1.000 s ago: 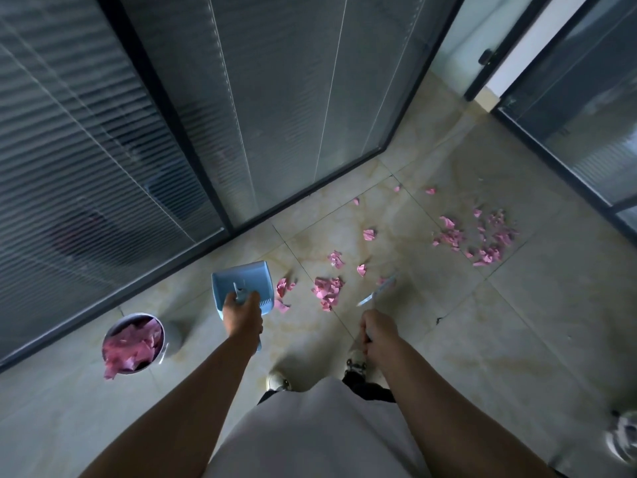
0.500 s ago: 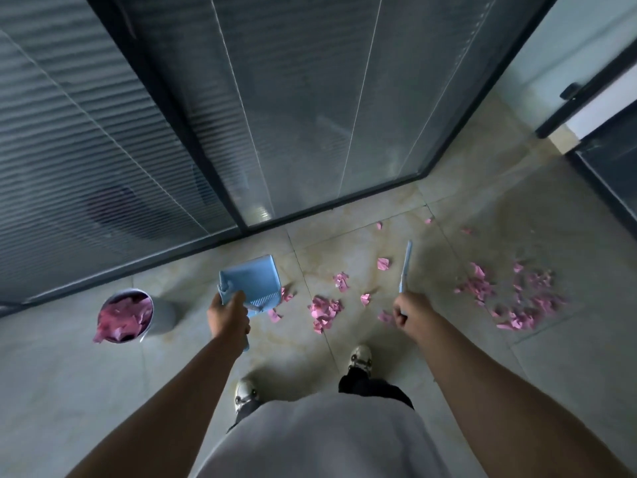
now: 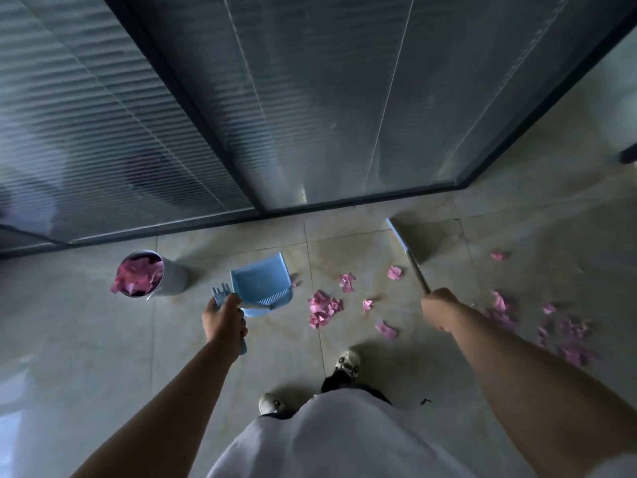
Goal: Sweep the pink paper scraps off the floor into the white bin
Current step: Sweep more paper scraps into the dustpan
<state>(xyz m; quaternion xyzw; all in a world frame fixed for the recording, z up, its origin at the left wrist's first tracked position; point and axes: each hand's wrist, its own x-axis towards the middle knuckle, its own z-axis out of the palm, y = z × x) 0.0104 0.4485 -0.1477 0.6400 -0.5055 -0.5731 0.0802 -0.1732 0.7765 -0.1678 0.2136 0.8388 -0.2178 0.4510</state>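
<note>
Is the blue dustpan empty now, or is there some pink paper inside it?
Empty, as far as visible. The dustpan shows only bare blue plastic inside; the scraps lie on the floor beside it.

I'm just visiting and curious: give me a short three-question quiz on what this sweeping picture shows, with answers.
1. True or false: the white bin already holds pink paper.
2. Which hand grips the blue dustpan? A) left B) right C) neither
3. Fill in: the right hand holds the handle of the ____.

Key
1. True: pink paper fills its opening.
2. A: the left hand grips the dustpan's handle, and the pan looks empty.
3. Broom: its head is raised toward the glass wall, while pink scraps lie on the floor between dustpan and broom.
</note>
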